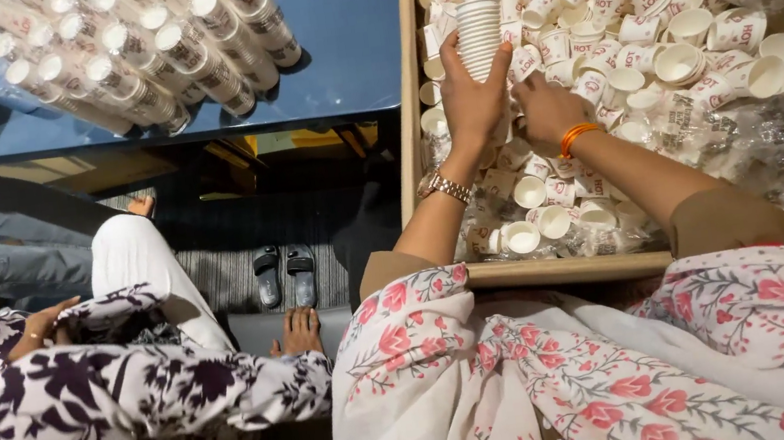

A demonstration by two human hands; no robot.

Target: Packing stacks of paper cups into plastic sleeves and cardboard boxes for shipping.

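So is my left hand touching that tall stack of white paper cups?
Touching: the head view shows the left hand wrapped around the stack of white paper cups.

Clear plastic sleeves (138,57) packed with stacked white cups lie on the blue table; crumpled clear wrappers (763,126) fill the tray's right side.

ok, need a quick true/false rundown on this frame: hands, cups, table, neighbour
1. The left hand grips a stack of nested paper cups. True.
2. The right hand is lifted clear of the loose cups. False: it is down among them.
3. The blue table holds wrapped cup sleeves. True.
4. The orange bangle is on the left wrist. False: on the right; the left wears a wristwatch.
5. The person in the floral garment handles cups. False: none in hand.
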